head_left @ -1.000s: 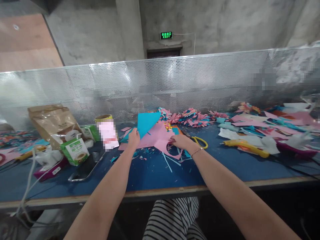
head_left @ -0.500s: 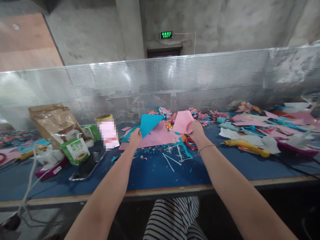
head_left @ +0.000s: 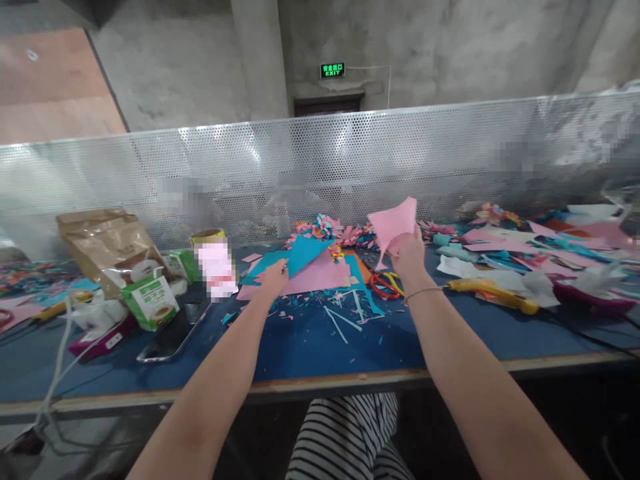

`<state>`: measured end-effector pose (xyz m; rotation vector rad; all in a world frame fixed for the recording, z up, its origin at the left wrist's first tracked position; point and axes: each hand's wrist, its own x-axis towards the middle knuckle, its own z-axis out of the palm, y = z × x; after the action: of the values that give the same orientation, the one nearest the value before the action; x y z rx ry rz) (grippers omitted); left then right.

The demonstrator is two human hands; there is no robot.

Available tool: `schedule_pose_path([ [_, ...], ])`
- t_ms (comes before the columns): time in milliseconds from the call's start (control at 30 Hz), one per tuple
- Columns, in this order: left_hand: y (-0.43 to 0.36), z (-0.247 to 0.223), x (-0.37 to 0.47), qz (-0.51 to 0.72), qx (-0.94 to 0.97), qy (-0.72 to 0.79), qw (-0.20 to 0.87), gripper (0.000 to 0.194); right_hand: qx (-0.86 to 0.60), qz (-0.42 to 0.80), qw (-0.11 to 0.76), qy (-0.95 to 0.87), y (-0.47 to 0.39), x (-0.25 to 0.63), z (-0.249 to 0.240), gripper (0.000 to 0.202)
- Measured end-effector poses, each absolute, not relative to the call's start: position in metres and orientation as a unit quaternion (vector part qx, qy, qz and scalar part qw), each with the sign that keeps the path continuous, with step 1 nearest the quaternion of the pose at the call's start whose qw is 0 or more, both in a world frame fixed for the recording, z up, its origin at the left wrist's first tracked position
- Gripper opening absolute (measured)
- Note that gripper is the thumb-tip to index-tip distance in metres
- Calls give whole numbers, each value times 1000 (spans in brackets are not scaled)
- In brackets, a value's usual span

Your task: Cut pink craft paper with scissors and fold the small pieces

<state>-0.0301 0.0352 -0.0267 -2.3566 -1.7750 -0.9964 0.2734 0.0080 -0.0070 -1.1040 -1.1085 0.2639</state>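
Head view, blue table point(head_left: 310, 357). Left hand point(head_left: 275, 277): fingers drawn in, pinching the near edge of one blue sheet point(head_left: 310, 257), tilted above a pink sheet point(head_left: 323, 277) that lies on the table. Right hand point(head_left: 410, 257): fingers curled, gripping one cut pink piece point(head_left: 396, 223), raised clear of the table. Red-handled scissors point(head_left: 384, 288): on the table, left of the right wrist. Paper strips point(head_left: 342, 325): pale, loose, in front of the sheets. Fringed paper clusters point(head_left: 325, 225): multicoloured, behind the sheets. Yellow corded tool point(head_left: 493, 295): one, right of the right wrist. Phone point(head_left: 173, 335): one, flat, at left, beside a green-and-white carton point(head_left: 150, 303).
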Motion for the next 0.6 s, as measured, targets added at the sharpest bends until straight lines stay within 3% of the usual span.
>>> schedule_pose_path([
  [67, 33, -28, -29, -314, -779, -543, -16, 33, -550, 66, 644, -528, 7, 271, -15, 53],
  [200, 27, -32, -26, -210, -857, -467, -66, 50, -712, -41, 406, -572, -1, 267, -34, 53],
  [300, 24, -32, -26, -157, -865, -469, -89, 51, -776, -72, 292, -554, -7, 267, -42, 43],
  [433, 25, -29, -25, -138, -887, -437, -60, 29, -733, -100, 251, -624, 0, 262, -40, 36],
  [600, 28, -29, -23, -167, -849, -502, 0, 20, -589, -77, 185, -783, 11, 234, -43, 39],
])
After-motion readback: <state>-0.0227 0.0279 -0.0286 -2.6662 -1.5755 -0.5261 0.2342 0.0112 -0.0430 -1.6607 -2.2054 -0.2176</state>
